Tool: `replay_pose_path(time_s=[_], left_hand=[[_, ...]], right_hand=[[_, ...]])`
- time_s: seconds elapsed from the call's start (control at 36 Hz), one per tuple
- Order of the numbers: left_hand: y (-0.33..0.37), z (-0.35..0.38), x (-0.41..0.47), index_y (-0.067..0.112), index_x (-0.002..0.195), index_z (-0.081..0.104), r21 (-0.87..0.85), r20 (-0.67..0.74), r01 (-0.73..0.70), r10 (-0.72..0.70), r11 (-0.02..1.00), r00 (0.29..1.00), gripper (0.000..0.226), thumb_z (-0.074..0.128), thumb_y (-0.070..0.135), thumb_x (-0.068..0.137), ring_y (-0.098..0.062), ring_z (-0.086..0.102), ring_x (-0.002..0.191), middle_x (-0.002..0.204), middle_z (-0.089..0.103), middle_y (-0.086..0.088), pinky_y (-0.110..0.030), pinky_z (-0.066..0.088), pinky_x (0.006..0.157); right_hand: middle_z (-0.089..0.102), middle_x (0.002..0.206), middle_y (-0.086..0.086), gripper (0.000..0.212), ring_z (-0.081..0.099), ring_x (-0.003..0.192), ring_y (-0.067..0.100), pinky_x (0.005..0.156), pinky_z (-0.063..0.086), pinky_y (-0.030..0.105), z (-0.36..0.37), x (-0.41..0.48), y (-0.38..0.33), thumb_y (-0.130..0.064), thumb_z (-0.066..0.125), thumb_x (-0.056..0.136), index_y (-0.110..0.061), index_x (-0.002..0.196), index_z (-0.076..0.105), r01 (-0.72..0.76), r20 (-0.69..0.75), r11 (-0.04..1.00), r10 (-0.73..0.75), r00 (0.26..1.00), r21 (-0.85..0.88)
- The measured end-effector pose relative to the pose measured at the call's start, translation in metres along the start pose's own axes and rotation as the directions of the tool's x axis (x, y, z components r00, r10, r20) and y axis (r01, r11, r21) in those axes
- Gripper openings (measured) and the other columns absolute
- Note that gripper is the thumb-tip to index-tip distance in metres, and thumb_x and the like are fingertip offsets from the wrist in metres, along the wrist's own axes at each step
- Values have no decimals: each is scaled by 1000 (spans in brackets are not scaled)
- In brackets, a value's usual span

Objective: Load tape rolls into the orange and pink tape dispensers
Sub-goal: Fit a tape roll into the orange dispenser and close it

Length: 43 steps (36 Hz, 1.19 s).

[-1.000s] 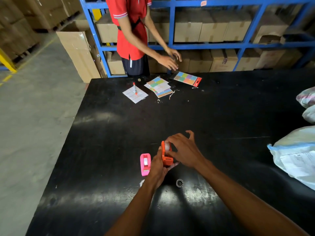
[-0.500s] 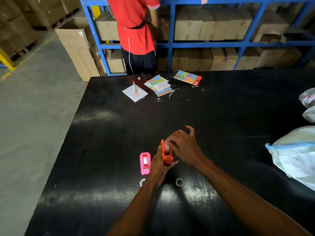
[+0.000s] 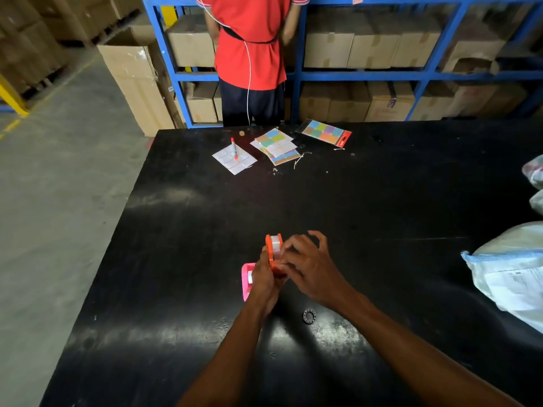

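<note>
My left hand (image 3: 264,282) grips the orange tape dispenser (image 3: 271,254) from its left side and holds it upright above the black table (image 3: 382,215). A clear tape roll (image 3: 275,243) sits in the top of the dispenser. The fingers of my right hand (image 3: 308,265) press on the dispenser's right side, at the roll. The pink tape dispenser (image 3: 246,279) lies on the table just left of my left hand, partly hidden by it. A small dark ring-shaped core (image 3: 309,315) lies on the table below my right wrist.
Sticker sheets (image 3: 276,146), a white sheet with a red marker (image 3: 234,148) and a colour-swatch pack (image 3: 324,132) lie at the far edge. A person in a red shirt (image 3: 249,39) stands there, facing blue shelves of cartons. White plastic bags (image 3: 517,274) fill the right edge.
The person in red has turned from the table to the shelves. My hands have lifted the orange dispenser a little higher, and my left hand now covers more of the pink dispenser.
</note>
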<state>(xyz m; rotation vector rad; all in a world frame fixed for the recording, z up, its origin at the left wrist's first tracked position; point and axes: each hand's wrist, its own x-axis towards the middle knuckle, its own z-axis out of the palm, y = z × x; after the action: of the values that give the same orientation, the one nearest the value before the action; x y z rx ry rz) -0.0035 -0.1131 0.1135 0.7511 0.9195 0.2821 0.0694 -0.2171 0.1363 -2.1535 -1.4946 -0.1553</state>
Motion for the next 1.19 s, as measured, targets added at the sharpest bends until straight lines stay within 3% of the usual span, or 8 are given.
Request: replay_pose_path(time_s=[0.11, 0.33, 0.5, 0.64, 0.83, 1.06, 1.11, 1.19], left_hand=[[-2, 3, 6, 8, 74, 64, 12, -23, 10, -10, 1000, 1000, 42, 45, 31, 103, -9, 63, 45, 49, 65, 1, -22, 51, 53], [-2, 6, 9, 10, 73, 64, 80, -60, 5, 0, 997, 998, 42, 46, 34, 102, -17, 63, 56, 49, 66, 0, -30, 52, 62], [6, 9, 3, 11, 83, 64, 127, -15, 23, -21, 992, 1000, 36, 44, 34, 103, -20, 66, 69, 58, 72, -5, -37, 55, 74], [-1, 2, 3, 16, 85, 73, 237, 115, -17, -10, 971, 993, 53, 35, 48, 103, -22, 73, 79, 79, 78, -8, -44, 51, 95], [-4, 1, 8, 14, 79, 77, 241, 75, -5, -13, 971, 997, 61, 32, 47, 103, -22, 68, 78, 72, 75, -6, -38, 52, 83], [-9, 2, 16, 1, 103, 75, 234, 58, -25, 12, 972, 998, 55, 36, 39, 104, -40, 69, 106, 101, 76, -23, -49, 51, 98], [-6, 5, 17, -1, 101, 75, 234, 54, -19, 7, 972, 999, 51, 36, 32, 104, -38, 70, 102, 98, 77, -21, -45, 54, 91], [-6, 10, 19, 6, 83, 75, 217, 97, -18, -3, 976, 995, 47, 37, 24, 104, -19, 76, 74, 78, 79, -9, -26, 58, 62]], right_hand=[[58, 105, -5, 11, 58, 103, 15, 105, 29, 45, 9, -14, -2, -30, 57, 93, -26, 93, 68, -19, -47, 1000, 18, 999, -25], [59, 109, -5, 10, 53, 109, 16, 106, 28, 46, 23, -37, 2, -35, 62, 92, -29, 96, 70, -46, -99, 998, 43, 994, -33], [54, 100, -11, 5, 53, 98, 8, 95, 35, 41, 17, -31, 4, -32, 63, 91, -26, 90, 64, -294, -175, 943, 319, 931, 156], [58, 96, -21, 5, 59, 96, -1, 92, 48, 48, 20, -17, 19, -45, 58, 90, -42, 92, 62, -480, -71, 778, 550, 832, 404], [59, 109, -20, 53, 60, 97, -3, 90, 54, 37, 26, -22, 27, -66, 72, 71, -39, 114, 56, -613, 267, 661, 556, 787, 432], [64, 106, -26, 54, 62, 96, -2, 92, 52, 43, 30, -23, 27, -63, 78, 64, -47, 110, 55, -593, 276, 670, 528, 803, 446], [64, 105, -28, 56, 61, 96, -3, 96, 48, 46, 29, -21, 25, -68, 75, 63, -47, 110, 52, -581, 262, 698, 519, 814, 419], [64, 102, -26, 55, 61, 94, -5, 100, 43, 46, 27, -18, 23, -63, 75, 67, -43, 111, 51, -563, 235, 732, 512, 826, 383]])
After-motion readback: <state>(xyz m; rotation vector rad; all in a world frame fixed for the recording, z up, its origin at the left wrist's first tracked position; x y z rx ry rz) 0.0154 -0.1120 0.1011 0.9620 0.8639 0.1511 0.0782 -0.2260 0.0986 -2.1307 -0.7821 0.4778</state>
